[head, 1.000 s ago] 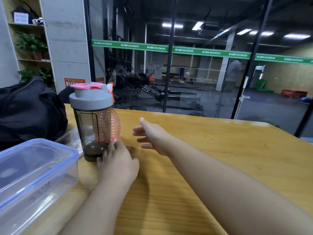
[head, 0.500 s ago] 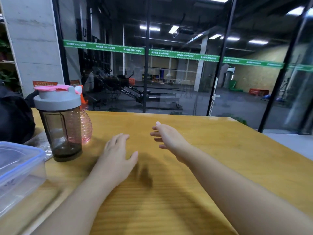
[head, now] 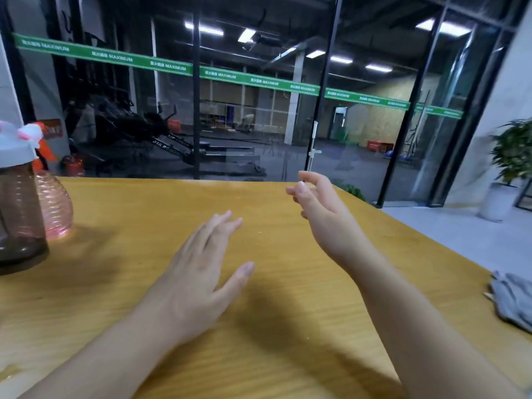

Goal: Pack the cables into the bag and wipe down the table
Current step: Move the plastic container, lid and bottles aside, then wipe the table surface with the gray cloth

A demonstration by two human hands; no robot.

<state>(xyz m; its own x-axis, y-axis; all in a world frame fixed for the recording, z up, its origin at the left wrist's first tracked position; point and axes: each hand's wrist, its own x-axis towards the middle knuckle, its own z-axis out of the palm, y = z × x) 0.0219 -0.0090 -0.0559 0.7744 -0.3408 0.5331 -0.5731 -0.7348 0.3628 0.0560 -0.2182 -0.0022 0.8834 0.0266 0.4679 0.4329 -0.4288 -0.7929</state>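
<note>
Reaching out over the wooden table (head: 288, 355), the left hand (head: 198, 277) is flat with straight fingers and holds nothing. The right hand (head: 319, 208) is up, fingers loose, holding nothing. A gray cloth (head: 512, 300) lies at the table's right edge. A shaker bottle (head: 20, 197) stands far left.

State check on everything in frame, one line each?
left hand: open, fingers straight, holds nothing
right hand: open, fingers loosely curled, holds nothing
shaker bottle: upright, lid on, dark liquid at bottom
pink bottle: upright behind shaker
grey cloth: crumpled at table's right edge, untouched
</note>
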